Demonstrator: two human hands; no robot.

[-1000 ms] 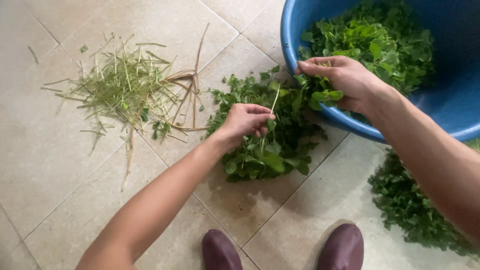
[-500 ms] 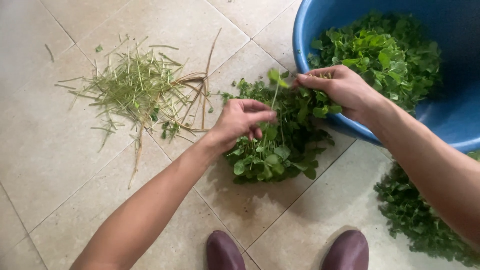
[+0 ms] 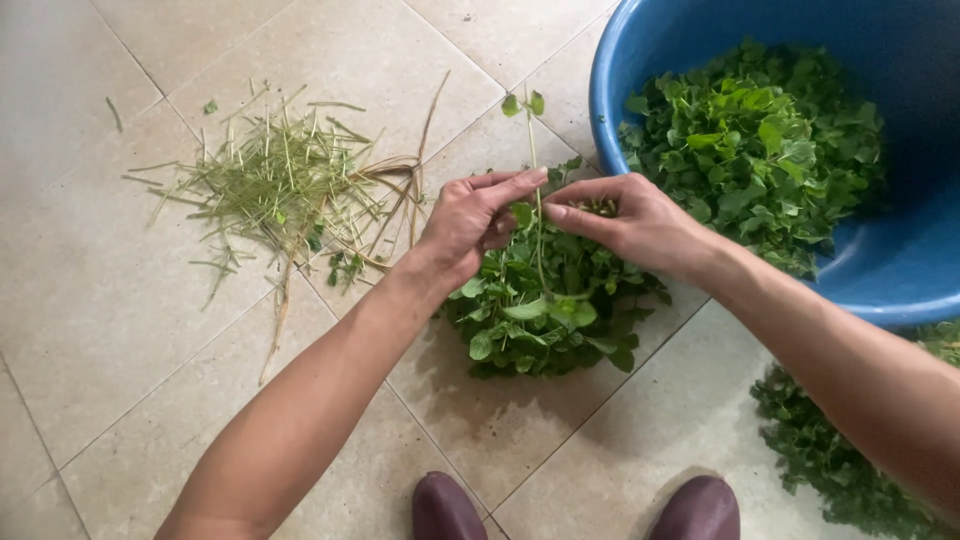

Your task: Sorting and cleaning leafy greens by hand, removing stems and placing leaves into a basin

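Head view looks straight down at a tiled floor [image 3: 130,300] where two bare hands meet over a heap of greens. The left hand [image 3: 470,215] and the right hand [image 3: 625,215] come together at their fingertips, each pinching the same thin green stem [image 3: 535,190] between thumb and forefinger; the remaining fingers of both hands are loosely curled.

The stem stands nearly upright in the picture, its long axis running from the near side to the far side of the floor. Its far end points away from the person and carries two small leaves [image 3: 524,103]; its near end drops down into the pile of leafy greens [image 3: 550,310] lying on the tiles directly beneath the hands.

To the left of the left hand, apart from the pile, lies a loose scatter of bare stalks [image 3: 285,185], pale green and straw-coloured, fanned out in many directions. To the right, a large blue tub [image 3: 625,60] holds a mass of picked leaves [image 3: 760,140]; the right hand sits just beside its rim. More greens [image 3: 830,450] lie on the floor under the right forearm. Two dark maroon shoe tips [image 3: 445,505] show at the bottom edge.
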